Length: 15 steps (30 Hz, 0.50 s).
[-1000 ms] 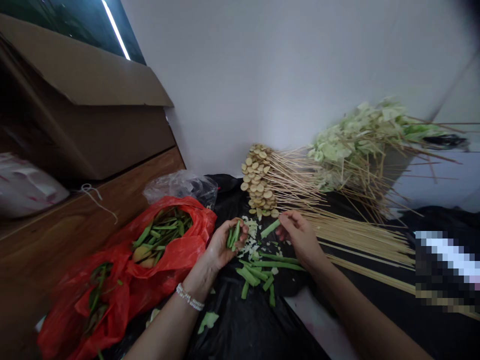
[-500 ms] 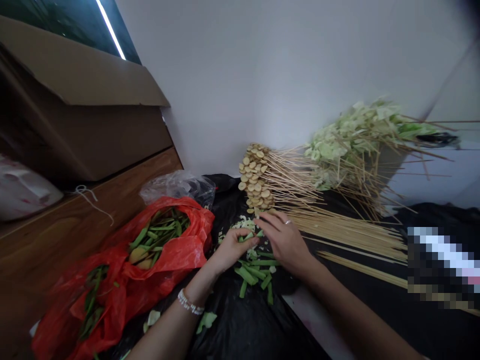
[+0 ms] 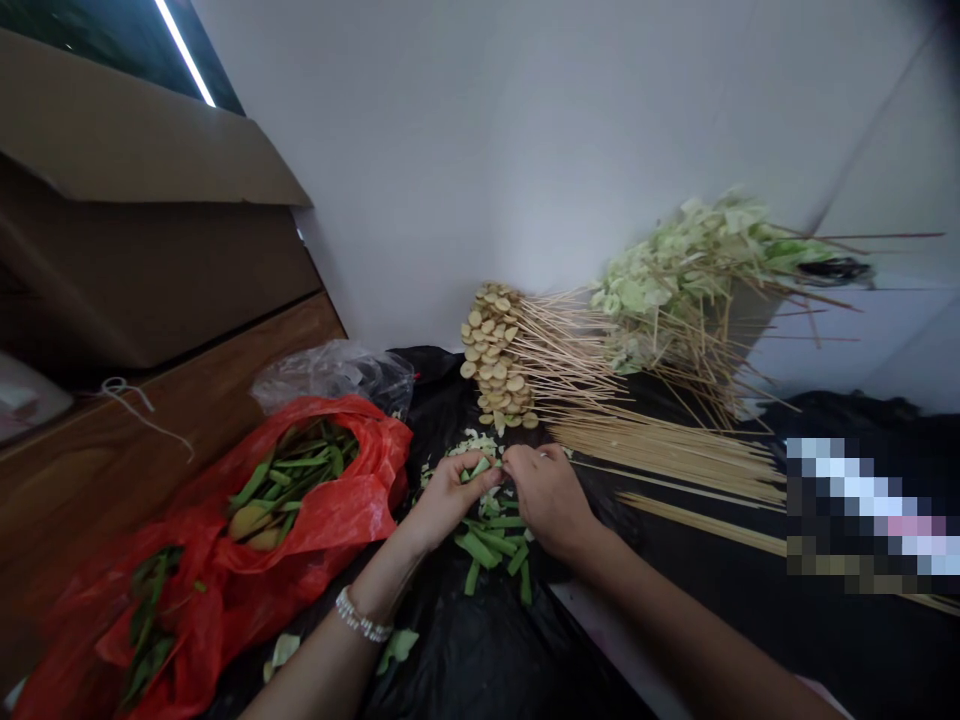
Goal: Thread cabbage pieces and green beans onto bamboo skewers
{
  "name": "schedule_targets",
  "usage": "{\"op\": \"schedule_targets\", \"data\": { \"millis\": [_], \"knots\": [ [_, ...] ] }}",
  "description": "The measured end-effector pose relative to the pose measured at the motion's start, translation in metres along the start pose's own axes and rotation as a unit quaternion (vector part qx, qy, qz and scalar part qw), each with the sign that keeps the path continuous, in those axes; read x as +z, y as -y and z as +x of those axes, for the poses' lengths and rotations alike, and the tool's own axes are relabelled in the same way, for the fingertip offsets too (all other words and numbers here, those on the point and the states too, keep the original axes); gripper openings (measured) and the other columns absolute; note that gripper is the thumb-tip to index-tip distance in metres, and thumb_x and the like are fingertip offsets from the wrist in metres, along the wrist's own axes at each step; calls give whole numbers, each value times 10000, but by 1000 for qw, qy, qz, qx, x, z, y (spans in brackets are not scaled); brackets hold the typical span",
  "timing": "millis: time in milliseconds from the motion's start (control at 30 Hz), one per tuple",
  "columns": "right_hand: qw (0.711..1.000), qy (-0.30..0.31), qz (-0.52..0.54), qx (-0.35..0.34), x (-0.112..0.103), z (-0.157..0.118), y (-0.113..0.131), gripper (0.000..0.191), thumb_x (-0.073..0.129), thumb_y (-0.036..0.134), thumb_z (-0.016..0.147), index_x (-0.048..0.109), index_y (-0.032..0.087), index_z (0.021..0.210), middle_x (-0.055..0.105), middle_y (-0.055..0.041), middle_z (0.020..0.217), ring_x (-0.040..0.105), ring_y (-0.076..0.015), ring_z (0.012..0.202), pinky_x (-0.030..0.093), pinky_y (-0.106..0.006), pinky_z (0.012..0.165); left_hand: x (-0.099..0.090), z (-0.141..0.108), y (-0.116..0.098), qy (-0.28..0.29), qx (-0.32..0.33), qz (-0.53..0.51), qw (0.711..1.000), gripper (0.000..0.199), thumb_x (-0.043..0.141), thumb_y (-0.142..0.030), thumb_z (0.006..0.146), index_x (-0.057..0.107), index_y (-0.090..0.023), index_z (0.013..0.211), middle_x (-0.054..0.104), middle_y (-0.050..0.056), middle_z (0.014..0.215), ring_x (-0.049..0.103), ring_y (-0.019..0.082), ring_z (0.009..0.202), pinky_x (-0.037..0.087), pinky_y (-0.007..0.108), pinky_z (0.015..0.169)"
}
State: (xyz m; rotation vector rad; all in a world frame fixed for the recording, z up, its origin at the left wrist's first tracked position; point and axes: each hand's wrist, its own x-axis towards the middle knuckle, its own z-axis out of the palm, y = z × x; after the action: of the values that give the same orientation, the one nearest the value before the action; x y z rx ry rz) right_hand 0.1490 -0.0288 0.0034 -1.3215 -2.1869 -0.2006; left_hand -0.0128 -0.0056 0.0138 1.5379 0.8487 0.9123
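The left hand (image 3: pixel 450 497) pinches cut green stalks (image 3: pixel 478 470) — the right hand (image 3: pixel 547 495), fingers bunched, touches them, though its hold is hidden.

Glossy red plastic bag (image 3: pixel 337 510), matt cardboard box (image 3: pixel 150 280)

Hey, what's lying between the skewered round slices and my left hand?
In the head view, a small heap of chopped pale green vegetable lies on the black plastic sheet, between the skewered slices and your left hand.

Short green vegetable sticks (image 3: pixel 480 548), square-cut, crisscrossed in loose heap; another green piece (image 3: pixel 481 466) held above, partly hidden.
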Motion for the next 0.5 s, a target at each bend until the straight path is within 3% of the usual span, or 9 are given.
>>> {"op": "schedule_targets", "data": {
  "millis": [133,200,300,500],
  "knots": [
    [989,-22,123,81,-2,0,5,250,306,212,975,534,185,877,622,-21,753,532,-163,661,340,-293,687,4,0,5,-31,-71,-138,987,323,709,-437,745,632,-127,787,476,-40,619,307,31,463,215,165,431],
    [973,-33,189,130,-6,1,4,242,307,255,979,532,192,914,610,-6,717,523,-154,625,347,-269,638,2,2,7,-49,-77,-212,973,294,692,-407,765,605,-127,780,457,-51,621,238,11,426,146,157,393],
    [945,-63,266,178,-10,3,1,244,319,278,972,544,200,919,586,12,669,528,-143,611,365,-253,627,-3,5,5,-61,-76,-306,947,226,635,-351,794,545,-146,766,490,-44,639,252,7,396,131,144,365],
    [905,-101,382,160,-6,8,-4,217,478,319,902,660,204,877,665,-52,970,570,-177,963,421,-287,834,-2,4,3,2,-98,-293,951,160,557,-314,822,579,-160,860,432,-65,499,280,27,340,147,157,357]
  ]
}}
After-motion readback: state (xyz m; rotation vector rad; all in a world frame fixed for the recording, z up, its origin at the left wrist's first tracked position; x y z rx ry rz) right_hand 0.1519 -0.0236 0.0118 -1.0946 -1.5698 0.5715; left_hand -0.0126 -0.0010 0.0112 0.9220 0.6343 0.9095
